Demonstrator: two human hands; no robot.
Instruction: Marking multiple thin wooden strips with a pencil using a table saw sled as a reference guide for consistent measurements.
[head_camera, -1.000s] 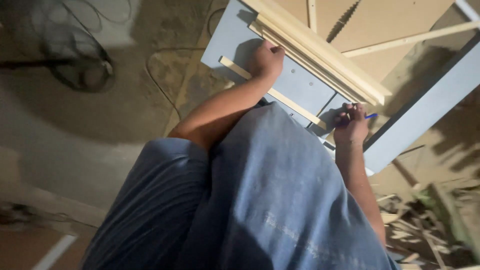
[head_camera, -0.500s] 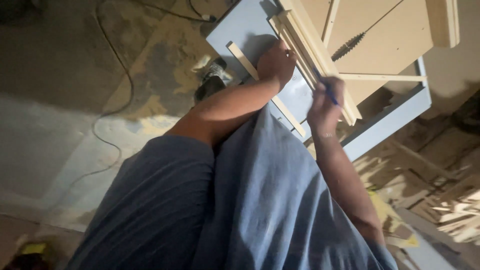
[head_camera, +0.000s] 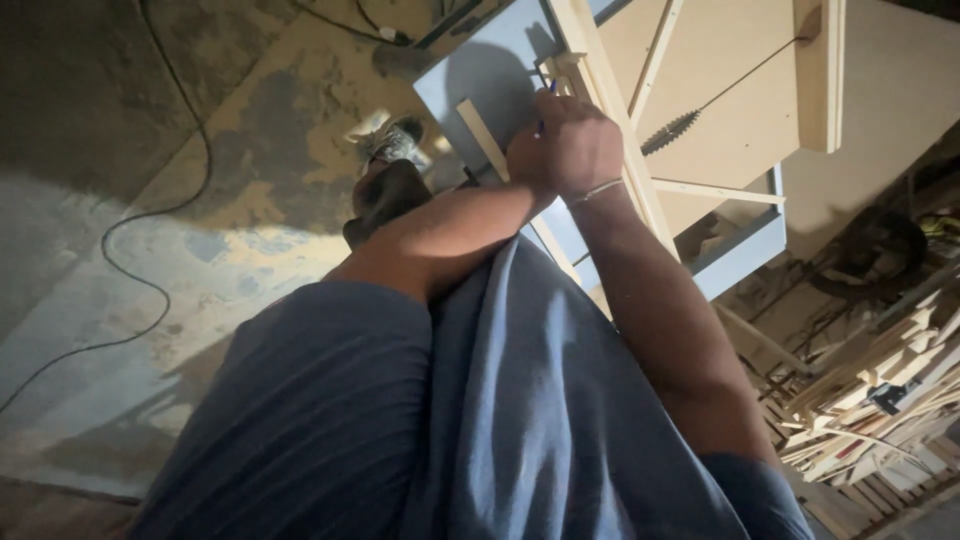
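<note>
Right hand (head_camera: 568, 145) shifted over left; grey panel (head_camera: 490, 75), dusty floor (head_camera: 150, 200)

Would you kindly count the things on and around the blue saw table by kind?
Hands: 2, the right hand holding a blue pen; the left hand is hidden behind it
Pens: 1
Saw blades: 1
Loose wooden strips on the blue table top: 1
Bracelets: 1
Total: 6

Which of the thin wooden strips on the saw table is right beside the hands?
The short strip lying on the pale blue panel, just left of the right hand that holds a blue pen. The other strips lie farther right, on the bare board.
</note>
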